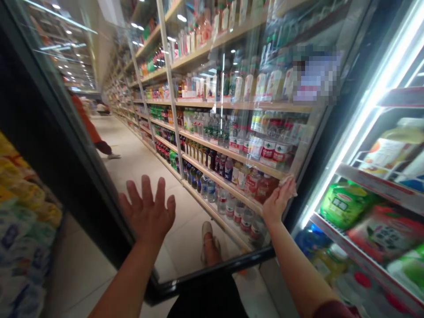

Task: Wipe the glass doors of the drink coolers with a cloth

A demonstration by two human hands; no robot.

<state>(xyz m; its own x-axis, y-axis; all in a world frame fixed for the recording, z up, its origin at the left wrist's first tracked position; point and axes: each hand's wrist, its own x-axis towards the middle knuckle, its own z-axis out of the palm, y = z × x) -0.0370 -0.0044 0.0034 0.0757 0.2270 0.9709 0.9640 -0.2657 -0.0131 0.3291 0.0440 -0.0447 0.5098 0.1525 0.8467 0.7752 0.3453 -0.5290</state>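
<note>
My left hand (149,212) lies flat on the glass fridge door (212,79), fingers spread, holding nothing. My right hand (276,203) is at the door's right edge, its fingers closed on a small white cloth (290,182) pressed against the frame. The door stands swung open, with its black bottom frame (215,270) just above my legs. Through the glass I see long shelves of bottled drinks (232,172).
The lit fridge interior on the right holds shelves (380,187) with green packs (344,205) and other bagged goods. Colourful packets (23,221) fill the left edge. A person in orange (88,126) walks down the aisle. My shoe (208,240) shows through the glass.
</note>
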